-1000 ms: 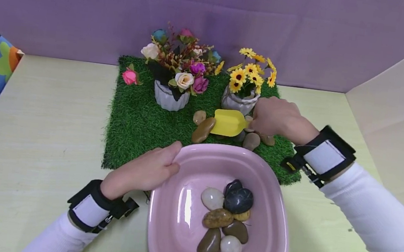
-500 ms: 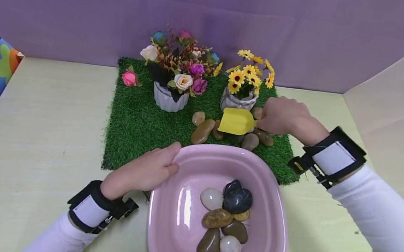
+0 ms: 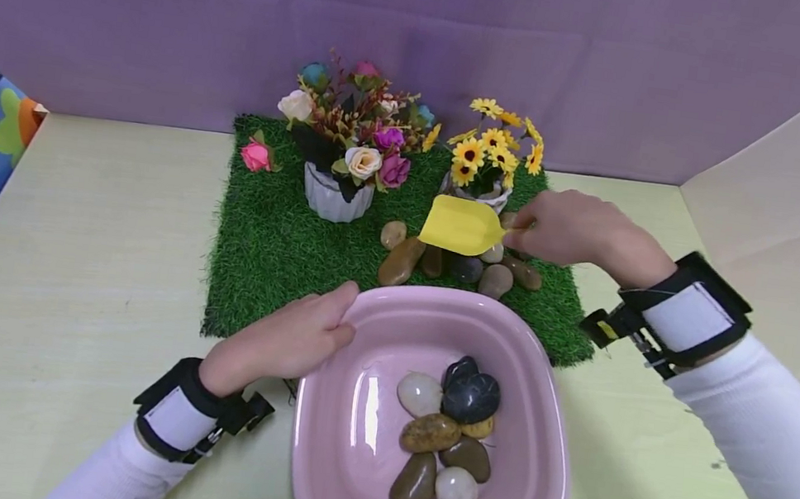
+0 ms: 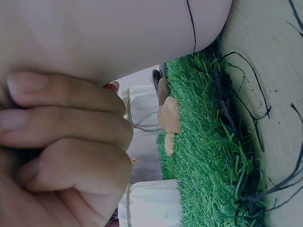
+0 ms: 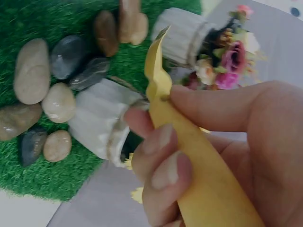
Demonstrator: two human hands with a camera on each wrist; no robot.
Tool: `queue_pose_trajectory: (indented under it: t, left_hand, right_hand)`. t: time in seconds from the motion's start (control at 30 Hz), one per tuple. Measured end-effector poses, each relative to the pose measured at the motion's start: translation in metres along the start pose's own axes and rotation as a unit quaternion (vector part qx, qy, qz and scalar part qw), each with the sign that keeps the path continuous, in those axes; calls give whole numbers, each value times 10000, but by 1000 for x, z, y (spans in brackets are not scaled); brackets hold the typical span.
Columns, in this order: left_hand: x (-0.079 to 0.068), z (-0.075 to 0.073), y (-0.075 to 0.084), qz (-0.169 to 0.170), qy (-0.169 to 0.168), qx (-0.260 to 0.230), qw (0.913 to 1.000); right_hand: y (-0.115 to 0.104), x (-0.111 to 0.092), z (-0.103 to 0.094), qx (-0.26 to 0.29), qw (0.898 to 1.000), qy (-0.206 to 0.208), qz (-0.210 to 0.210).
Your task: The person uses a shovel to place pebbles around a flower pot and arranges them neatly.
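Observation:
My left hand [image 3: 292, 334] grips the upper left rim of a pink basin [image 3: 367, 337]; its curled fingers [image 4: 71, 127] show in the left wrist view. Several smooth stones lie inside, among them a black stone [image 3: 473, 397] and a mottled brown stone [image 3: 431, 433]. In my right hand [image 3: 573, 229] is a yellow toy shovel [image 3: 461, 226], its handle [image 5: 208, 175] between thumb and fingers in the right wrist view. The blade is over a group of stones on the artificial grass, and no stone shows on it. A brown stone [image 3: 402, 261] lies by the blade's lower left corner.
Behind the stones stand a white pot with mixed flowers [image 3: 338, 194] and a pot of yellow flowers [image 3: 488, 156]. A loose pink rose [image 3: 258, 154] lies at the left of the grass mat [image 3: 273, 242]. A purple cloth [image 3: 425, 44] hangs behind the table.
The right hand has drawn slightly to the right with the shovel. The blade shifted right, then back left and up, and its angle changed. Left hand and basin stay put.

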State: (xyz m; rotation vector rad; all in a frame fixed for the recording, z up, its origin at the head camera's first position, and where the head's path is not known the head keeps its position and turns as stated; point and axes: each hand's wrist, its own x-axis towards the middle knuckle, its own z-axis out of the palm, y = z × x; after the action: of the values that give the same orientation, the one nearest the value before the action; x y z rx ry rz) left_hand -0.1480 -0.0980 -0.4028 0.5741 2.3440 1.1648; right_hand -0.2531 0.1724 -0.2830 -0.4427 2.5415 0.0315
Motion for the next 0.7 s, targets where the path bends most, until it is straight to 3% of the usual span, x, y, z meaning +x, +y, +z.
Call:
queue_pose_trajectory:
  t: [0.33, 0.7]
  left_hand:
    - [0, 0, -1, 34, 5, -24, 10000]
    - [-1, 0, 0, 60, 53, 93, 9999]
  right_hand:
    - [-7, -19, -8, 446, 9948, 94, -909]
    - [-14, -42, -27, 219, 9885, -27, -1497]
